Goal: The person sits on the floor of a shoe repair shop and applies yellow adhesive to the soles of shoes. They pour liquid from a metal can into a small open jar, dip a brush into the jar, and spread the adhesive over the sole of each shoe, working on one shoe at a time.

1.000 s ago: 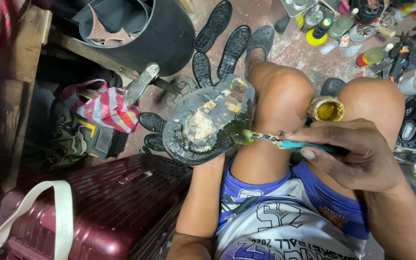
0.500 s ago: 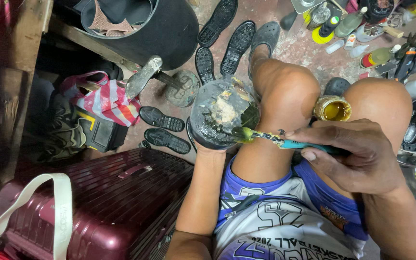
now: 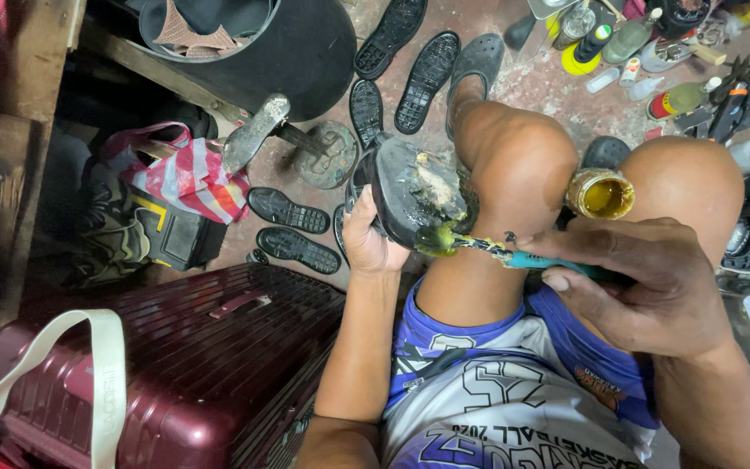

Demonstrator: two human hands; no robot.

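On a cluttered workshop floor (image 3: 531, 82) strewn with loose black soles (image 3: 427, 82), we sit beside a maroon suitcase (image 3: 193, 365). Our left hand (image 3: 366, 243) grips a worn black shoe sole (image 3: 410, 195) above the left knee. Our right hand (image 3: 644, 287) pinches a teal-handled brush (image 3: 514, 256), its bristles touching the sole's edge. An open glue jar (image 3: 602, 193) rests between our knees.

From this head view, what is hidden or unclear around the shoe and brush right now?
- Shoe: its upper is turned away; only the glue-smeared bottom shows.
- Left hand: fingers hidden behind the shoe.
- Brush: handle end covered by the right hand.
- Glue jar: body hidden between the knees.
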